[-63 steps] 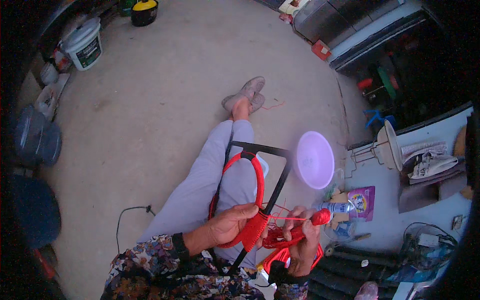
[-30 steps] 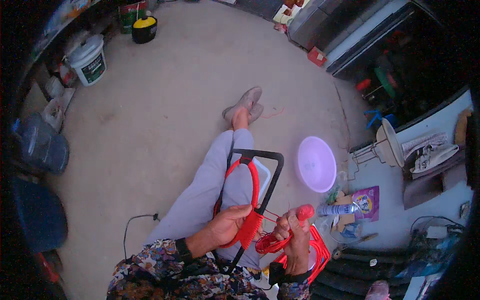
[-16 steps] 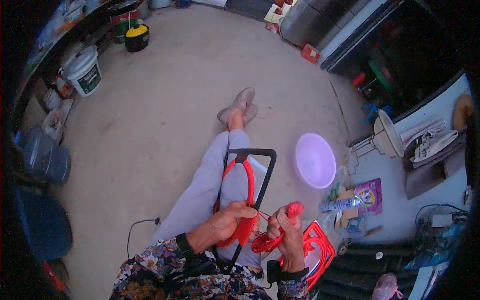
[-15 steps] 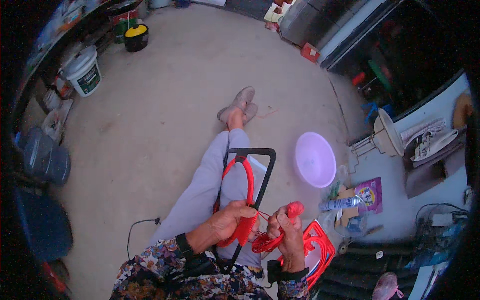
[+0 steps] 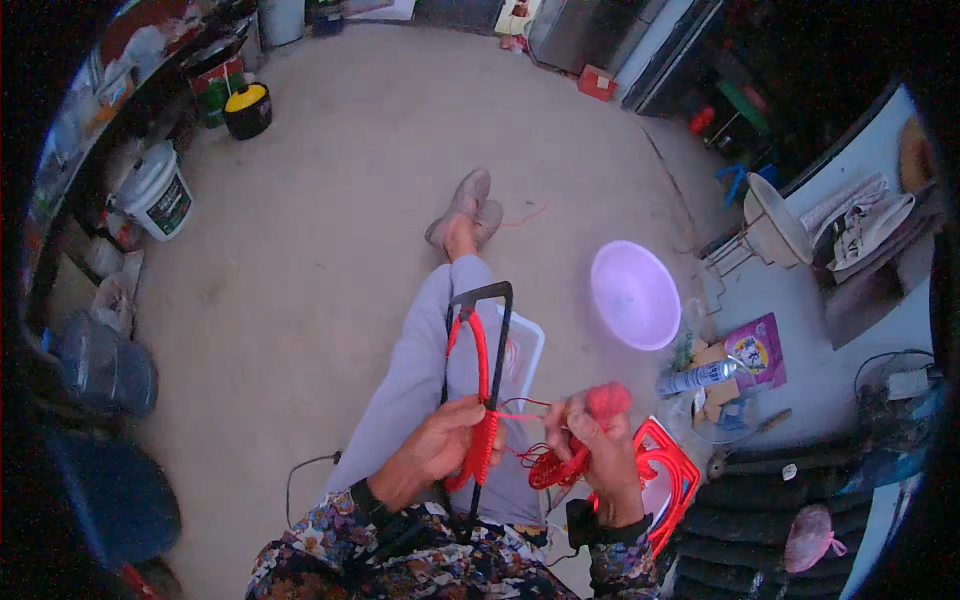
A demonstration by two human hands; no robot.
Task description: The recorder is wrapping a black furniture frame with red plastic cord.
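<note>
Head view: my left hand [image 5: 440,450] grips the black frame [image 5: 480,340] at its red cord wrapping [image 5: 482,445]; my right hand [image 5: 590,450] pinches the cord bundle [image 5: 555,465] beside it, mid-wrap; next turn needs tension

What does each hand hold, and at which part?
Left hand grips the black frame at its red-wrapped lower side; right hand holds red cord by its loose coils.

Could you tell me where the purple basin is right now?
In the head view, the purple basin sits on the floor right of the outstretched leg, beyond the right hand.
</note>
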